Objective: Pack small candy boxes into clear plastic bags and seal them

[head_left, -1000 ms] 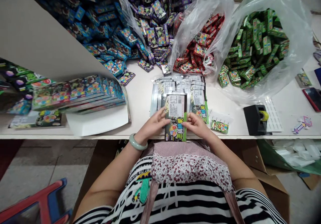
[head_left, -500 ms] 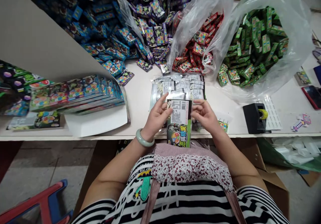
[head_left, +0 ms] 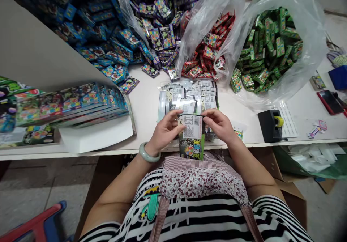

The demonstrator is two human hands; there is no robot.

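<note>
Between my hands, at the table's front edge, is a black and green printed candy packet (head_left: 191,135) with a white label and barcode on its upper part. My left hand (head_left: 169,128) grips its left side, thumb lying over the face. With thumb and fingers pinched, my right hand (head_left: 218,123) holds the upper right corner. Just beyond them lies a pile of similar packets (head_left: 208,99) with white labels, some in clear plastic. Part of that pile is hidden behind my hands.
Behind are heaps of small blue boxes (head_left: 108,54), purple boxes (head_left: 162,35), red boxes (head_left: 207,52) and green boxes (head_left: 271,46), partly in clear bags. Stacked printed sheets (head_left: 70,102) stand at left. A tape dispenser (head_left: 270,126) and a phone (head_left: 330,102) lie right.
My right hand has closed onto the packet's upper right corner. The packet's top edge sits slightly lower and tilts toward me. The whole view has shifted a little.
</note>
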